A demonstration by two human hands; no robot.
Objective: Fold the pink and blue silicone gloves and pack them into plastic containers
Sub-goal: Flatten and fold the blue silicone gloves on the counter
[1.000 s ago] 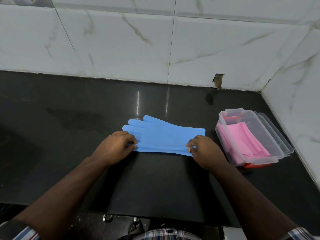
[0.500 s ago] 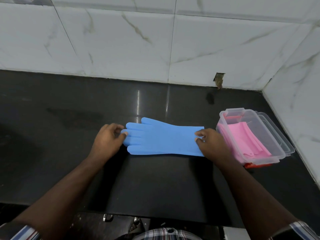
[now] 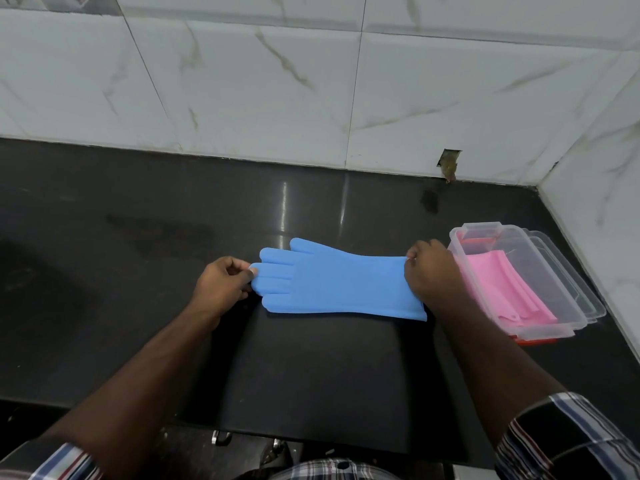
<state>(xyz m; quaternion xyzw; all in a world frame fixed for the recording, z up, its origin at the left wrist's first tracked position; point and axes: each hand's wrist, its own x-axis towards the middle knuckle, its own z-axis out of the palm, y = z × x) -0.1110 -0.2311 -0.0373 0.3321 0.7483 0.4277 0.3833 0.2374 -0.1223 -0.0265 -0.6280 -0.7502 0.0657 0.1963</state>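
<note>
Nearest the camera, two plaid shirt sleeves frame two bare forearms reaching over the black polished stone countertop. One flat blue silicone glove lies stretched out on that countertop, its fingers pointing left and its cuff to the right. The left hand sits at the glove's fingertip end, thumb and fingers curled and pinching the tips. The right hand sits at the glove's cuff end, fingers curled and gripping the far corner of the cuff. Just right of the glove's cuff stands one clear rectangular plastic container with red clips, open, holding folded pink silicone glove material; how many pink gloves are inside cannot be told. A clear lid leans along the container's right side. Beyond the glove rises the white marble-patterned tiled wall.
</note>
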